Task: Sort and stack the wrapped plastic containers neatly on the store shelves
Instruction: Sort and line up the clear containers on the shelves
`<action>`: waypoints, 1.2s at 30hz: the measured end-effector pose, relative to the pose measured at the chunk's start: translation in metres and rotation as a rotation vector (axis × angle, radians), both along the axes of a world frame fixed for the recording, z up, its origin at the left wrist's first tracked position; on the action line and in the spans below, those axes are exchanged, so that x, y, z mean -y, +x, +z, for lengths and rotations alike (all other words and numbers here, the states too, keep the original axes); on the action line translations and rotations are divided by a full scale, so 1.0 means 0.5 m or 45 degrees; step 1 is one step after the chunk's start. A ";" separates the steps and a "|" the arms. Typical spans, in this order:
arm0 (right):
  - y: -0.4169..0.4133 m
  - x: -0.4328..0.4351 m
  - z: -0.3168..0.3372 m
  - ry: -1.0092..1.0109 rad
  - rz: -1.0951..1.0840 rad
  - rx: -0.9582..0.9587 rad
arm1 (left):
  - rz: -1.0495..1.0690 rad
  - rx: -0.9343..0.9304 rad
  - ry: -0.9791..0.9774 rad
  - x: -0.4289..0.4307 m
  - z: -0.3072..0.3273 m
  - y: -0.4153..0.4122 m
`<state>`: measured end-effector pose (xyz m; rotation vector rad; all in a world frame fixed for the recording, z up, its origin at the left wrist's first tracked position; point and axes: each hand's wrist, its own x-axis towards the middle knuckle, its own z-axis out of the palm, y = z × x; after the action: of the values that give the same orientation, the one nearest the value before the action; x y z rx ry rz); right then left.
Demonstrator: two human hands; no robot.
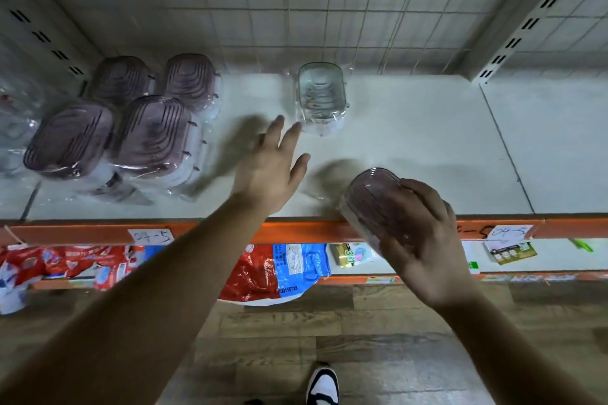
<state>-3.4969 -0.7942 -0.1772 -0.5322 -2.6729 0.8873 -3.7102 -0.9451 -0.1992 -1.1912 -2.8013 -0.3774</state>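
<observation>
Over the shelf [427, 141], mid-sort, our right hand [424, 237] grips a purple container [370, 200] at the edge while our spread left hand [269, 171] hovers beside the clear container [320, 99], probably shifted next.

Left hand [273, 168] is out over the shelf [427, 141] with fingers spread. Its fingertips are right beside the clear wrapped container [320, 97], but I honestly can't tell if they touch the wrap. Right hand [424, 233] grips a purple-tinted wrapped container [371, 200] by its near end, right over the shelf's orange front edge [296, 230]. Well off to the left of the left hand there's a two-by-two cluster of purple containers [153, 131], also in plastic wrap. Below both hands, the lower shelf holds red and blue bags [273, 270]. A handwritten label [150, 236] sits on the orange edge just left of the left forearm. A black-and-white shoe [323, 385] shows on the wood floor [378, 339] between the arms.
</observation>
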 end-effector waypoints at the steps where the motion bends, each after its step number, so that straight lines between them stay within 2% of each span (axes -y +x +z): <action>1: -0.005 0.003 0.002 -0.003 0.025 0.005 | -0.040 0.005 0.045 0.033 -0.005 0.012; 4: -0.026 0.029 0.007 -0.038 -0.019 0.009 | -0.148 -0.018 0.125 0.121 -0.011 0.037; 8: -0.077 0.076 0.017 -0.171 -0.132 -0.173 | -0.232 -0.140 0.224 0.217 0.000 0.064; 16: -0.239 0.181 0.052 -0.153 -0.149 -0.445 | -0.022 -0.189 0.240 0.401 -0.004 0.023; 20: -0.353 0.218 0.072 -0.254 -0.224 -0.519 | 0.080 -0.165 0.292 0.433 -0.006 -0.003; 23: -0.432 0.237 0.078 -0.304 -0.269 -0.554 | 0.071 -0.168 0.216 0.432 -0.022 -0.013; 27: -0.536 0.247 0.080 -0.266 -0.331 -0.494 | 0.043 -0.168 0.205 0.438 -0.049 -0.011; 32: -0.632 0.270 0.084 -0.102 -0.313 -0.608 | 0.008 -0.162 0.173 0.443 -0.064 -0.008; 36: -0.673 0.293 0.082 0.111 -0.186 -0.414 | 0.016 -0.105 0.140 0.445 -0.062 -0.005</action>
<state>-3.8335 -0.9407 -0.1363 -0.5072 -2.3346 0.7411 -3.7129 -1.1676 -0.2300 -1.1389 -2.6792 -0.4640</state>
